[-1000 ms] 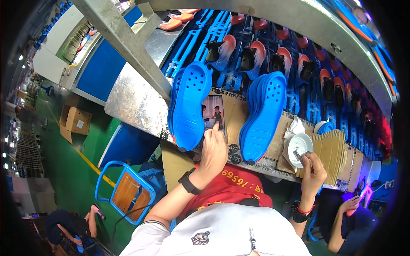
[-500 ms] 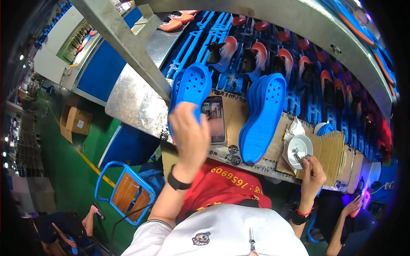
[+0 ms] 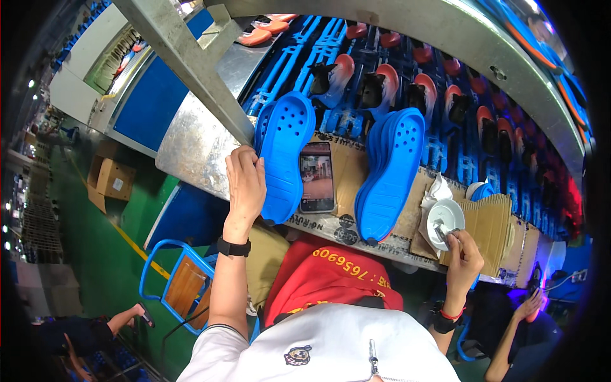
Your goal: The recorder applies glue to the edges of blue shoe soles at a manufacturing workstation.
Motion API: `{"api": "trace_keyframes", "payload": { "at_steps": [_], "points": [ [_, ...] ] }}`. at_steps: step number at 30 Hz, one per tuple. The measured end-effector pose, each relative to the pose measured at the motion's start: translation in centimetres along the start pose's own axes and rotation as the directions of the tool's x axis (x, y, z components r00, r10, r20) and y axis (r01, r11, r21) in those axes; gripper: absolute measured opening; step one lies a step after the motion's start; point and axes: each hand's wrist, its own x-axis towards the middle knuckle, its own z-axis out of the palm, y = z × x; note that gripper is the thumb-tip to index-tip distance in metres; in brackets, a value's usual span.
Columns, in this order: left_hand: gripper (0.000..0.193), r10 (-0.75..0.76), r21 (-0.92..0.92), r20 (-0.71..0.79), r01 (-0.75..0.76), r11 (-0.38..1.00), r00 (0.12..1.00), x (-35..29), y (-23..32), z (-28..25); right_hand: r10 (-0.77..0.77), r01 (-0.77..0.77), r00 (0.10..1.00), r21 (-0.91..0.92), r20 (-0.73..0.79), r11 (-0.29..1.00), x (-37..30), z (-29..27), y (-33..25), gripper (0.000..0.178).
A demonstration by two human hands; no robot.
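My left hand (image 3: 246, 181) rests at the left edge of a stack of blue shoe soles (image 3: 286, 153), its fingers extended downward over the metal tabletop's edge. Whether the fingertips touch the lower soles I cannot tell. My right hand (image 3: 466, 254) pinches a small grey tool (image 3: 442, 230) whose tip is inside a white bowl (image 3: 453, 215). Its exact kind is too small to make out. A second stack of blue soles (image 3: 389, 178) lies between the hands, holes at the far end. A phone (image 3: 317, 178) with a lit screen lies between the two stacks.
Beyond the soles, a rack of blue holders carries several orange-and-black shoe parts (image 3: 375, 89). A metal post (image 3: 191, 70) rises at the left. White crumpled paper (image 3: 439, 189) and cardboard (image 3: 487, 232) lie by the bowl. Another person's hand (image 3: 527, 305) shows at the right.
My left hand has moved left and away from above the left stack, uncovering the top sole and more of the phone. My right hand stays at the bowl with the tool.
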Motion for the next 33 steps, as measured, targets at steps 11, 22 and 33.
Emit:
{"api": "trace_keyframes", "payload": {
  "at_steps": [11, 22, 33],
  "points": [
    [0.014, -0.056, -0.076, -0.144, 0.045, 0.996, 0.988, -0.3, -0.6, 1.6, 0.0, 0.0, 1.0, -0.026, 0.013, 1.0, 0.0, 0.1, 0.1, 0.009],
    [0.021, -0.192, -0.167, -0.052, 0.181, 0.969, 0.98, -0.8, -0.7, 2.0, 0.028, -0.026, 0.999, -0.057, 0.032, 0.998, 0.3, -0.1, 0.2, 0.01],
    [0.036, -0.153, -0.169, 0.012, 0.153, 0.974, 0.988, 0.9, -1.0, 1.8, 0.015, -0.013, 0.999, -0.032, 0.037, 0.999, 0.2, 0.2, 0.4, 0.009]
  ]
}}
